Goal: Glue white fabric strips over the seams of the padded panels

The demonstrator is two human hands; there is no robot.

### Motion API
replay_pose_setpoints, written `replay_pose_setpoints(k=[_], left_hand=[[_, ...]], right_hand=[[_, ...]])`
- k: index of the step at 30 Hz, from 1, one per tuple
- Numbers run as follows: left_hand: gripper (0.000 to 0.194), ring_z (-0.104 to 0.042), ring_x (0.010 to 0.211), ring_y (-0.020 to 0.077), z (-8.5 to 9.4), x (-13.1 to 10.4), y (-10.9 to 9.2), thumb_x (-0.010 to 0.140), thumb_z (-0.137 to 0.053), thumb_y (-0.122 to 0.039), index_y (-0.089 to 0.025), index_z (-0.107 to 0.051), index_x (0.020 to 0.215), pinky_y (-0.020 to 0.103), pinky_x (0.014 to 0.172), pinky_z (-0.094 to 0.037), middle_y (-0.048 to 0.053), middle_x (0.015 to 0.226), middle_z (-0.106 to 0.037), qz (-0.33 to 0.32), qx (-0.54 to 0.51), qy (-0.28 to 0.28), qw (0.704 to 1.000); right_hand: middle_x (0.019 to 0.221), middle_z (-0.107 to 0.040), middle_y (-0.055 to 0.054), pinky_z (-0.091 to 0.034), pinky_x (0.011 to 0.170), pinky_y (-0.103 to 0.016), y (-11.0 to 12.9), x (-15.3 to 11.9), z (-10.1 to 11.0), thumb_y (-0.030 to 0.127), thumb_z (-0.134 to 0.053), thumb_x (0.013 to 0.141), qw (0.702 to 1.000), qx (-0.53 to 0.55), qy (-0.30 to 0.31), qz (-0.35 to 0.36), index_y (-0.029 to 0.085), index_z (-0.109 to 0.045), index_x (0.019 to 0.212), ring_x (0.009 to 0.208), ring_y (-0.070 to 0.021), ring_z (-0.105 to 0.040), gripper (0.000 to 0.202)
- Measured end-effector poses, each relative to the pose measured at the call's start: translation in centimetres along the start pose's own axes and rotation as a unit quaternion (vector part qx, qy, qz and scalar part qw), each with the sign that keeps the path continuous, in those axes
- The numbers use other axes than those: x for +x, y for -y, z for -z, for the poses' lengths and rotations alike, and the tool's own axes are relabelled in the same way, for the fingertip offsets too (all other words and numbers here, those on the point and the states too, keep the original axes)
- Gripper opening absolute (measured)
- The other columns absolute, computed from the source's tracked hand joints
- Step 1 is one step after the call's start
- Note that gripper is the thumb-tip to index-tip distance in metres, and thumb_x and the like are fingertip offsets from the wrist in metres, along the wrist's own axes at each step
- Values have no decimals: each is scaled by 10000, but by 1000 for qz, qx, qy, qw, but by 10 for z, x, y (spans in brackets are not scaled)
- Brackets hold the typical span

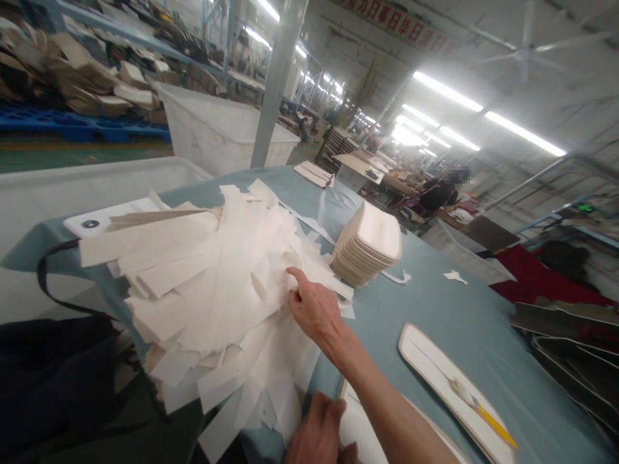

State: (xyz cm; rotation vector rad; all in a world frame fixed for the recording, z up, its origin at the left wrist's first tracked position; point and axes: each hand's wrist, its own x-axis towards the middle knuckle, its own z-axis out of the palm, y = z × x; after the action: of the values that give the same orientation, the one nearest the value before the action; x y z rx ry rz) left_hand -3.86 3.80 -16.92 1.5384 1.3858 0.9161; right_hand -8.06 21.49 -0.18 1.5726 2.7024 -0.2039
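Note:
A big heap of off-white strips [242,258], thin like paper or fabric, fans out across the left of the table. Over its right side reaches my right hand [314,308], index finger stretched out and the other fingers partly curled, with nothing visible in it. At the bottom edge, my left hand [320,428] has its fingers curled on the near end of a white, round-cornered panel [365,422]. My right forearm hides part of that panel. To the right lies a similar long white panel [425,361], with a yellow-handled brush [491,422] resting on it.
A neat stack of cream panels [367,245] stands behind my right hand on the blue-green table covering [435,303]. Folded pieces [314,174] lie at the far edge. White bins [222,122] stand beyond, near a post [278,84]. Another person [435,193] is in the background.

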Motion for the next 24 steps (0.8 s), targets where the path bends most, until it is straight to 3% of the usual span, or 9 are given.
replay_pose_setpoints(k=[5,9,14,18,24], left_hand=[[545,-687,1018,262,15,-2,-17,889,-567,-209,-217,-574,1434,362,925,-600,147,1261,-646,-16,-25,29,999],[524,-690,1032,256,28,-4,-31,906,-532,-186,-201,-568,1428,394,962,-595,157,1294,-631,-10,-43,30,999],[493,-690,1041,240,38,-6,-43,914,-503,-162,-204,-574,1400,394,986,-584,145,1298,-633,4,-48,37,998],[449,-682,1038,235,42,-8,-50,933,-506,-179,-207,-580,1376,398,990,-584,138,1301,-638,1,-58,22,998],[414,-667,1107,236,48,-10,-62,966,-474,-213,-227,-602,1359,394,1022,-557,116,1281,-636,20,-57,15,998]], right_hand=[[995,-809,-44,-347,671,-289,-7,2,3,208,-482,1022,1000,-25,-6,-12,268,-699,1244,922,-221,-718,316],[989,-803,-15,-375,697,-278,-18,-9,5,212,-511,1022,1000,-2,-21,13,267,-684,1270,919,-197,-720,307],[1120,-782,-54,-401,684,-301,-20,-15,1,281,-605,977,993,-42,-4,113,250,-596,1434,980,-235,-725,458],[1104,-770,-60,-399,673,-304,-16,-13,2,266,-498,1059,988,-83,16,126,245,-735,1160,991,-239,-717,258],[1061,-741,-68,-417,738,-305,-30,-25,23,300,-491,1101,992,-56,-58,102,249,-772,1071,1008,-230,-657,288]])
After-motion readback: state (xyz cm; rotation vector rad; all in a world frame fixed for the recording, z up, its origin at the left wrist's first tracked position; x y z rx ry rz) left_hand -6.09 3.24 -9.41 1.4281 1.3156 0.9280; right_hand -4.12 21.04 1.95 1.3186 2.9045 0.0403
